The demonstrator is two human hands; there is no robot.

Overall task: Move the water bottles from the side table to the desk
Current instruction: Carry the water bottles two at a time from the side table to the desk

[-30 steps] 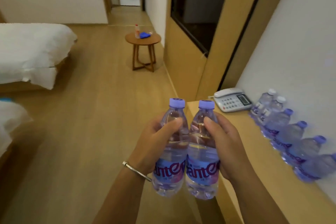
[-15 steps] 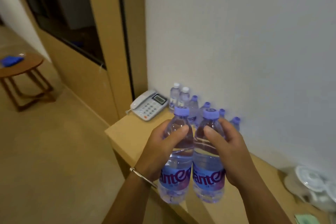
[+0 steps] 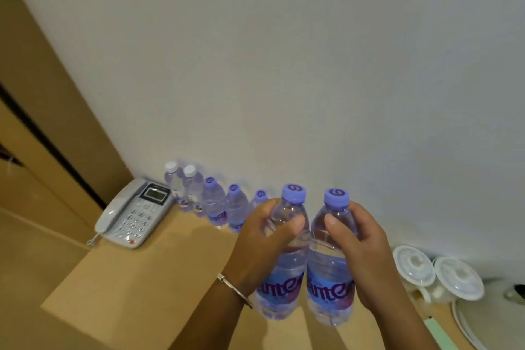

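The head view shows two clear plastic water bottles with purple caps, side by side in the lower middle of the frame. The left hand (image 3: 264,247) wraps its fingers round the left bottle (image 3: 285,258). The right hand (image 3: 360,253) wraps round the right bottle (image 3: 329,264). Both hang over the light wooden desk (image 3: 147,278), whose front edge runs along the lower left. Behind, a row of clear bottles (image 3: 213,202) lines the white wall (image 3: 284,65), beside a grey telephone (image 3: 133,216). White lidded cups (image 3: 437,273) sit at the right.

desk (image 3: 159,273) front bare — bottle row (image 3: 224,207) behind
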